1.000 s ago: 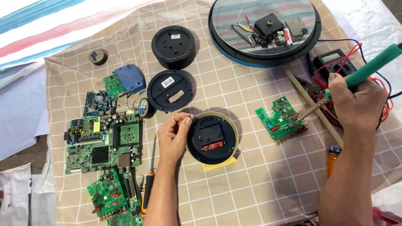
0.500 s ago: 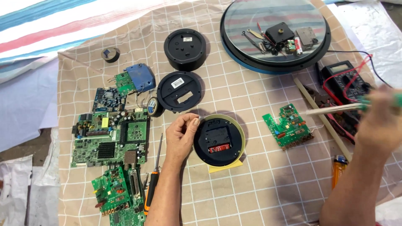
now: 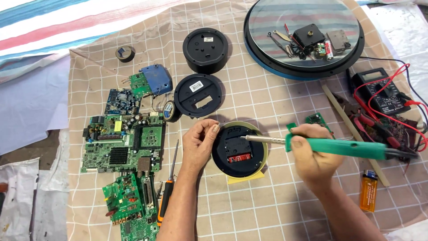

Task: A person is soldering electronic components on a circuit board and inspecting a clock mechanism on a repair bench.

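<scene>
Checked beige cloth [image 3: 267,111] covered the work surface, with striped fabric [image 3: 67,27] showing beyond its far edge. Near the middle lay a small round clock [image 3: 240,150], back side up, black inside a pale yellow rim, resting on a yellow note. The left hand [image 3: 199,147] pressed against the clock's left edge, fingers curled and pinching the rim, probably to keep it from sliding. The right hand [image 3: 312,154] was wrapped firmly around the green handle of a soldering iron [image 3: 332,145], held nearly level so the metal tip reached over the back of the clock, just above the red part in its opening. Partly hidden behind that hand sat a small green circuit board [image 3: 317,119]. At the far side, a large round clock face [image 3: 303,35] lay like a tray, holding a black clock mechanism, loose hands, a battery and a small grey part. Two black round covers [image 3: 205,50] sat nearby, kept apart from the work. To the left lay several green circuit boards [image 3: 122,143] and a screwdriver [image 3: 167,196]; to the right, a multimeter [image 3: 379,91] with red leads and an orange lighter [image 3: 368,190].
</scene>
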